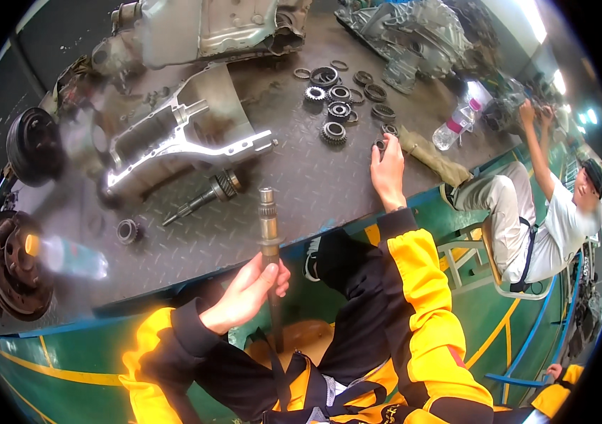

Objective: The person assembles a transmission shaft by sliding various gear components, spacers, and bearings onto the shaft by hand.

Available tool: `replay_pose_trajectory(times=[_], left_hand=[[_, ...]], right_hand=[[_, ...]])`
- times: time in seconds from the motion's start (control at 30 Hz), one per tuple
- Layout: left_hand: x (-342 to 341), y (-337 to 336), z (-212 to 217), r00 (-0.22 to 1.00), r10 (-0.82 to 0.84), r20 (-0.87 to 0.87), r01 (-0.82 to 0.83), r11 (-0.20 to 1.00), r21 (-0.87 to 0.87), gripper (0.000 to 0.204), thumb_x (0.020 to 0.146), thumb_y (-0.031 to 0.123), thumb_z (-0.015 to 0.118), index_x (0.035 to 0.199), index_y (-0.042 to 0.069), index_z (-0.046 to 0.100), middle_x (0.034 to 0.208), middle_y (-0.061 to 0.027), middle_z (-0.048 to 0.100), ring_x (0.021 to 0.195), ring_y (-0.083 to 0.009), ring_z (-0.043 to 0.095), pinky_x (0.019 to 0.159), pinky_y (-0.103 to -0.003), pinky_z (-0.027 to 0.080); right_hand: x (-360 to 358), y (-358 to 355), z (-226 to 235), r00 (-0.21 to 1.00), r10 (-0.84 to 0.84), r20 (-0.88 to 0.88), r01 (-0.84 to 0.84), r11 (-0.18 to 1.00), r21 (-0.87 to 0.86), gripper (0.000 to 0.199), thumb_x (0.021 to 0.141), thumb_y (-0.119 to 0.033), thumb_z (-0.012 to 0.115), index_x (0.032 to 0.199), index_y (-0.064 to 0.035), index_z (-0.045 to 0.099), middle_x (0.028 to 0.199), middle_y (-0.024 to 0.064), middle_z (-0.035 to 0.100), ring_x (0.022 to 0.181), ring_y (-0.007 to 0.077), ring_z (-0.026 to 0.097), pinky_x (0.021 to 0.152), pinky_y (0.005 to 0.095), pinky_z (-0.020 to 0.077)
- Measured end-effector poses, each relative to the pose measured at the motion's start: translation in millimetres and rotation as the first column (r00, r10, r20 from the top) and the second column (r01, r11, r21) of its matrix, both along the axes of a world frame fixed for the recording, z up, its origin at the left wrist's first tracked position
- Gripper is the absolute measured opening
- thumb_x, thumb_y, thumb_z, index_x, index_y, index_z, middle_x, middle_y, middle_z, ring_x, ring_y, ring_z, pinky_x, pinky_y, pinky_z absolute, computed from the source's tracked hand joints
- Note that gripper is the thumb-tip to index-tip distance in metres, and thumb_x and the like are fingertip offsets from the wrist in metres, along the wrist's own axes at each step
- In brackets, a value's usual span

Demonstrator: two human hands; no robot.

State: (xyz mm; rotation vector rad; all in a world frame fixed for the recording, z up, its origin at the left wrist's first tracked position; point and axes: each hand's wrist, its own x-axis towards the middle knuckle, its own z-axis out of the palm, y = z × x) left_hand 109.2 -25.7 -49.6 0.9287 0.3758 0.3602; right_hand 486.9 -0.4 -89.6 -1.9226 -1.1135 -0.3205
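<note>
My left hand [249, 291] is closed around a long steel gear shaft [268, 225], held upright over my lap just off the bench's front edge. Splines and a collar show on the shaft's upper part. My right hand [387, 171] reaches over the bench, thumb and fingers around a small metal ring [380, 145]. Just beyond the fingertips is another small dark gear [390, 130]. Left of that hand, gears and rings are grouped, among them a toothed gear [333, 133] and a wide ring [324, 76].
On the metal bench [301, 191] lie an opened gearbox housing [174, 134], a second geared shaft [205, 196] and a lone gear [128, 232]. Bottles [458, 126] stand or lie at both sides. A rolled cloth [434, 160] rests right of my hand. Another person [538, 219] sits at right.
</note>
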Motion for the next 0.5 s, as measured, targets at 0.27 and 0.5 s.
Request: replay_pose_trajectory(times=[0.27, 0.5], left_hand=[[-5.2, 2.5, -0.1, 1.000, 0.001, -0.026, -0.001, 1.000, 0.031, 0.029, 0.101, 0.034, 0.048, 0.105, 0.005, 0.043, 0.092, -0.0043, 0.047, 0.082, -0.0150, 0.046, 0.080, -0.032, 0.043], [-15.4, -1.9, -1.5, 0.997, 0.033, -0.075, -0.024, 0.993, 0.120, 0.032, 0.101, 0.037, 0.047, 0.102, 0.005, 0.043, 0.090, -0.0029, 0.046, 0.081, -0.0129, 0.045, 0.079, -0.028, 0.043]], right_hand=[[-17.1, 38.8, 31.4, 0.945, 0.000, 0.327, 0.018, 0.998, -0.052, 0.036, 0.084, -0.012, 0.065, 0.116, 0.0011, 0.055, 0.110, 0.0177, 0.060, 0.109, 0.0350, 0.053, 0.094, 0.0426, 0.0441], [-12.3, 141.5, 38.4, 0.847, 0.359, 0.392, -0.190, 0.893, -0.408, 0.032, 0.080, -0.017, 0.070, 0.108, -0.0042, 0.060, 0.103, 0.0146, 0.060, 0.103, 0.0330, 0.056, 0.085, 0.0443, 0.0478]])
